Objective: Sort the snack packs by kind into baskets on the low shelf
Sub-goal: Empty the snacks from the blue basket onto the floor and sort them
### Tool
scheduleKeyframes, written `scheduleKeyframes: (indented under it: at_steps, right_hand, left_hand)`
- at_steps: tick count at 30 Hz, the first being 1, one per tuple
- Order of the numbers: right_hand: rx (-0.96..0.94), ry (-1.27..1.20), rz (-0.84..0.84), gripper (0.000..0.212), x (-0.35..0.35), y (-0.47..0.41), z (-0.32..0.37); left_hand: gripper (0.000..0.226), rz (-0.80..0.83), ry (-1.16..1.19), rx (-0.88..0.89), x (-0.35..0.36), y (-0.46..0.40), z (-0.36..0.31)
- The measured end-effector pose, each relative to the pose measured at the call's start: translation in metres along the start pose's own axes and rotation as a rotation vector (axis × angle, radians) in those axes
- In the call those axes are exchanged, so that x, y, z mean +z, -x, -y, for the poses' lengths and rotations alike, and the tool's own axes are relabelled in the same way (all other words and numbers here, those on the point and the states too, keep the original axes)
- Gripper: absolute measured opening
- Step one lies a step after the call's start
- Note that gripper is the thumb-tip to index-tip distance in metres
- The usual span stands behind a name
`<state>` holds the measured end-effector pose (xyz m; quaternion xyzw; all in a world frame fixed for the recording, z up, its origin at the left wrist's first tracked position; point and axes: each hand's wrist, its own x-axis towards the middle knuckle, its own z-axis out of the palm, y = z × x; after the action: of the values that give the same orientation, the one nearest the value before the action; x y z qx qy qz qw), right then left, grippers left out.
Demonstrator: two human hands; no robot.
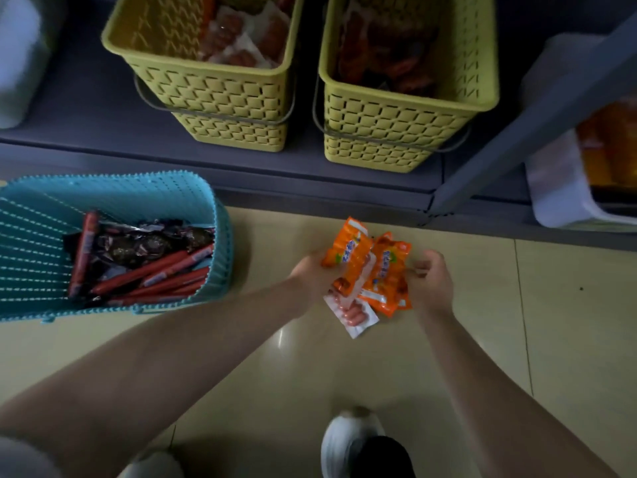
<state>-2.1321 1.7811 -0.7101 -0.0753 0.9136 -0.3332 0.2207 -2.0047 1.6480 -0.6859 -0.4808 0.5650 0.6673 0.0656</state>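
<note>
Above the floor, my left hand [315,276] grips a bunch of orange snack packs [386,270], with a clear sausage pack [351,310] hanging below them. My right hand [432,279] is curled at the packs' right edge, fingers closed on them. On the low grey shelf stand two yellow baskets: the left yellow basket [220,94] holds clear sausage packs, the right yellow basket [389,122] holds dark red packs. A blue basket [113,188] on the floor at left holds long red sausage sticks [151,274] and dark purple packs [144,246].
The shelf's front edge [310,188] runs across the middle of the view. A slanted grey shelf post [517,132] stands at right, with a white tray [558,188] of orange goods behind it. My shoes [351,439] are on the beige tile floor below.
</note>
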Motion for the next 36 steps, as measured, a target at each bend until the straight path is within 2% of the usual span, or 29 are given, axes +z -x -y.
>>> scheduleKeyframes:
  at_steps: [3,5,6,8,11,14,17,19,22,23,24,26,28,30,32,36]
  right_hand:
    - [-0.091,-0.078,0.002,0.042,-0.008,0.003,0.012]
    - [-0.079,-0.168,0.064,0.036,-0.009,0.006,0.027]
    - [-0.1,-0.192,0.111,0.03,-0.008,0.009,0.035]
    - [-0.209,-0.189,0.212,0.022,-0.004,0.018,0.054]
    - [-0.386,-0.167,0.351,0.017,0.007,0.034,0.09]
    - [-0.537,-0.137,0.476,0.014,0.025,0.053,0.131]
    - [-0.748,-0.042,0.566,0.014,0.045,0.073,0.162]
    - [-0.901,0.075,0.608,0.015,0.061,0.087,0.18]
    - [-1.067,0.226,0.642,0.016,0.09,0.105,0.203]
    - [-1.092,0.286,0.657,0.016,0.102,0.11,0.209]
    - [-1.106,0.362,0.689,0.017,0.114,0.115,0.215]
    - [-1.105,0.575,0.799,0.019,0.141,0.124,0.227]
    - [-1.11,0.849,0.92,0.024,0.172,0.131,0.238]
    - [-1.105,1.045,1.012,0.027,0.206,0.135,0.242]
    - [-1.117,1.145,1.037,0.032,0.237,0.134,0.239]
    - [-1.221,1.345,0.969,0.05,0.271,0.135,0.228]
  left_hand:
    - [0.006,-0.022,-0.113,0.021,0.01,-0.01,0.008]
    - [0.009,0.008,-0.386,0.087,0.0,-0.013,0.014]
    - [0.021,0.026,-0.579,0.123,-0.007,-0.015,0.018]
    - [0.032,0.03,-0.846,0.221,-0.026,-0.014,0.022]
    - [0.023,0.043,-0.79,0.404,-0.058,0.011,0.008]
    - [0.021,0.055,-0.701,0.667,-0.102,0.052,-0.016]
    - [0.035,-0.023,-0.738,0.807,-0.157,0.085,-0.016]
    - [0.049,-0.116,-0.806,0.783,-0.2,0.1,0.002]
    - [0.092,-0.144,-1.047,0.489,-0.258,0.115,0.039]
    - [0.101,-0.174,-1.184,0.446,-0.275,0.116,0.053]
    - [0.101,-0.21,-1.294,0.474,-0.289,0.117,0.066]
    - [0.077,-0.242,-1.444,0.573,-0.31,0.116,0.087]
    - [0.053,-0.297,-1.465,0.639,-0.323,0.114,0.1]
    - [0.046,-0.338,-1.399,0.662,-0.326,0.11,0.108]
    - [0.044,-0.384,-1.351,0.681,-0.325,0.108,0.114]
    - [0.04,-0.46,-1.288,0.682,-0.323,0.107,0.118]
